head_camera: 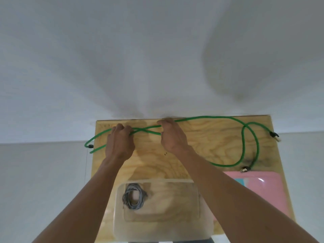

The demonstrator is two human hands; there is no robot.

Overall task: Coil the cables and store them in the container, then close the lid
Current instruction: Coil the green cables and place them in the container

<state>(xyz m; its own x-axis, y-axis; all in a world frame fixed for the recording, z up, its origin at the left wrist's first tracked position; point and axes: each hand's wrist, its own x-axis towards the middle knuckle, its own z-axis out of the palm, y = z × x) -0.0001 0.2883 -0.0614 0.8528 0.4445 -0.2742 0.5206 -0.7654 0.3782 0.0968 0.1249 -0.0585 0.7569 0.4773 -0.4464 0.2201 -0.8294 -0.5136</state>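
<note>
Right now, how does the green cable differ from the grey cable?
The green cable lies uncoiled across the wooden table; the grey cable is already coiled. The left hand and right hand grip the green one; the grey one rests untouched inside the clear container. Both are plugged cables.

Soft, even indoor light, moderately bright. Broad grey shadows fan across the white wall [157,58] — diffuse, no hard edges. A small glare streak sits on the pink lid [259,188] (upper part). Wide-angle bending curves the edges; detail is slightly soft throughout.
</note>
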